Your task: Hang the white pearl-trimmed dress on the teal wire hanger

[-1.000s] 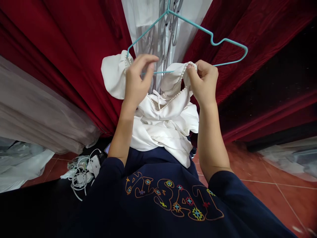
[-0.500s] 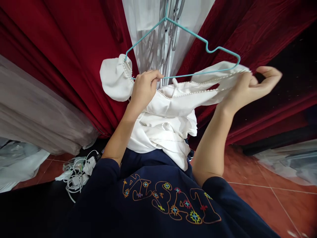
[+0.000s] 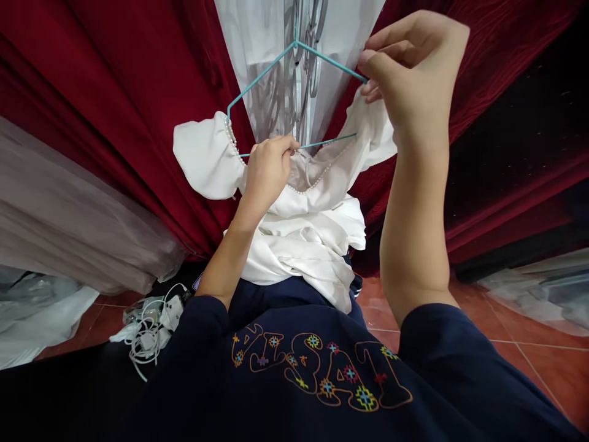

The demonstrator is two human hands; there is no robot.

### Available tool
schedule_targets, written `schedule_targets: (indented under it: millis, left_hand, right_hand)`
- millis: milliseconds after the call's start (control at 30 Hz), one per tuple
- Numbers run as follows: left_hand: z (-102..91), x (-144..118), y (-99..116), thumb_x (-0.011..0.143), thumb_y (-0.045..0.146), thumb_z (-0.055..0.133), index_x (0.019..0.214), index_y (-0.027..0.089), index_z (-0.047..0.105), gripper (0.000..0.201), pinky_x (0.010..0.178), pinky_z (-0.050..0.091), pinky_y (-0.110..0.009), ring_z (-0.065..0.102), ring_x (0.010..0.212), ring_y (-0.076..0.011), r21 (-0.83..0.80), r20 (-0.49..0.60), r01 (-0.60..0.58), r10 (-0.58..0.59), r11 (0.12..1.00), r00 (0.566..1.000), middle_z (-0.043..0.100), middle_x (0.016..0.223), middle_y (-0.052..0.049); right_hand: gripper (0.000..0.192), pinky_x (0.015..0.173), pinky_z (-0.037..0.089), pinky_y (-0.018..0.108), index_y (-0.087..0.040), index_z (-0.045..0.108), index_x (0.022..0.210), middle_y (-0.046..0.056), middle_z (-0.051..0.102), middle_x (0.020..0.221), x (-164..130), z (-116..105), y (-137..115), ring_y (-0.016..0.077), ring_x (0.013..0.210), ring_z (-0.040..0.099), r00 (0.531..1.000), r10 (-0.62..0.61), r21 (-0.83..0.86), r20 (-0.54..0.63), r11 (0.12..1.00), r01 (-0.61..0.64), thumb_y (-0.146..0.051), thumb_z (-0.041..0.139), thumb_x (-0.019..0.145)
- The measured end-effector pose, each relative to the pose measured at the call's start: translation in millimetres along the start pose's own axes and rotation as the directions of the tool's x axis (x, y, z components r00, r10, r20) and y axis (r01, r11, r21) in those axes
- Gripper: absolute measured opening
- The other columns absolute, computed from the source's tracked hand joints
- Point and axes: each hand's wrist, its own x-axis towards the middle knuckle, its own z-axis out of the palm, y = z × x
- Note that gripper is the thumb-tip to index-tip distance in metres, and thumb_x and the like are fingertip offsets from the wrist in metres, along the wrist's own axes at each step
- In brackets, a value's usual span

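Left hand [image 3: 267, 169] pinches the bottom bar of the teal wire hanger [image 3: 257, 77] together with the pearl-trimmed neckline of the white garment [image 3: 304, 239], fingers closed tight. Right hand [image 3: 414, 67] is raised high, thumb and forefinger pressed together on the hanger's right sloping arm, right at the point where the garment's right shoulder fabric [image 3: 375, 132] bunches up under it.

Step in hand, as I read it: seating the right shoulder of the garment onto the hanger. Left puffed sleeve [image 3: 205, 156] sits over the hanger's left corner, looks hung. Right end of the hanger is hidden behind the right hand and fabric, so can't tell if that shoulder is fully on.

Next move likely calls for drawing the right shoulder opening over the hanger's end while the left hand keeps bar and neckline steady; the pearl trim could snag on the wire.

Garment hangs between both hands, its body draped down against the person's dark blue sweatshirt [image 3: 313, 368]. Red curtains [image 3: 115, 80] flank a pale panel behind the hanger. White cables and chargers [image 3: 151, 319] lie on the red tile floor [image 3: 519, 374], lower left.
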Motion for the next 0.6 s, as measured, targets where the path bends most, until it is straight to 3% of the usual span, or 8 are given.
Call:
schedule_targets:
  millis: [133,200,300,367,467,533,600]
  left_hand:
    - [1.7,1,-3,0.094,-0.002,0.049,0.099,0.019,0.073,0.032,0.092,0.054,-0.036,0.07,0.097,-0.0217,-0.012,0.014,0.014,-0.013,1.0,1.0,0.075,0.1,-0.004]
    - [1.3,1,-7,0.095,0.0,0.048,0.101,0.02,0.072,0.032,0.094,0.054,-0.036,0.07,0.101,-0.0217,-0.021,0.022,0.0,0.0,1.0,1.0,0.074,0.102,-0.004]
    - [0.0,-2,-13,0.096,0.002,0.048,0.106,0.021,0.072,0.032,0.1,0.053,-0.038,0.069,0.107,-0.0222,-0.023,0.041,-0.04,0.041,0.999,0.998,0.074,0.109,-0.004]
    - [-1.9,-6,-14,0.096,0.003,0.05,0.106,0.023,0.071,0.03,0.107,0.05,-0.04,0.066,0.115,-0.0236,-0.008,0.006,-0.066,0.067,0.998,0.998,0.074,0.112,-0.004]
    - [-8.3,-13,-13,0.093,0.004,0.054,0.109,0.026,0.069,0.031,0.122,0.037,-0.047,0.05,0.138,-0.0267,0.09,-0.248,-0.025,0.047,0.996,0.968,0.068,0.127,-0.003]
    - [-15.1,-15,-16,0.09,0.006,0.058,0.12,0.028,0.065,0.037,0.127,0.027,-0.052,0.037,0.147,-0.0291,0.162,-0.47,0.059,0.025,0.985,0.882,0.057,0.142,-0.004]
    - [-23.3,-13,-26,0.089,0.009,0.063,0.127,0.028,0.061,0.043,0.125,0.03,-0.053,0.04,0.143,-0.0296,0.188,-0.57,0.094,0.03,0.978,0.821,0.053,0.143,-0.005]
  right_hand:
    - [0.019,0.074,0.053,0.034,-0.023,0.065,0.093,0.003,0.065,0.091,-33,6,-7,0.0169,0.081,0.063,0.986,-0.165,0.138,0.038,0.978,0.159,-0.042,0.064,0.094]
    - [0.018,0.075,0.052,0.036,-0.026,0.067,0.095,0.004,0.068,0.095,-52,12,-2,0.0186,0.083,0.063,0.963,-0.233,0.144,0.135,0.966,0.214,-0.043,0.062,0.094]
    - [0.026,0.093,0.05,0.046,-0.028,0.068,0.108,0.005,0.072,0.108,-79,27,15,0.0251,0.1,0.064,0.895,-0.259,-0.063,0.364,0.952,0.3,-0.048,0.056,0.097]
    - [0.033,0.103,0.044,0.052,-0.029,0.065,0.12,0.006,0.071,0.115,-92,36,26,0.0279,0.107,0.062,0.873,-0.276,-0.185,0.403,0.909,0.373,-0.048,0.048,0.1]
    - [0.039,0.105,0.041,0.054,-0.03,0.059,0.133,0.006,0.07,0.121,-100,41,36,0.0279,0.107,0.062,0.883,-0.296,-0.239,0.364,0.886,0.396,-0.045,0.04,0.102]
    - [0.038,0.106,0.041,0.053,-0.032,0.061,0.131,0.005,0.069,0.122,-100,41,37,0.0275,0.108,0.062,0.885,-0.3,-0.251,0.356,0.882,0.399,-0.044,0.039,0.103]
    - [0.036,0.107,0.04,0.052,-0.032,0.064,0.126,0.005,0.07,0.119,-99,39,38,0.0271,0.109,0.061,0.876,-0.306,-0.258,0.373,0.873,0.415,-0.043,0.04,0.102]
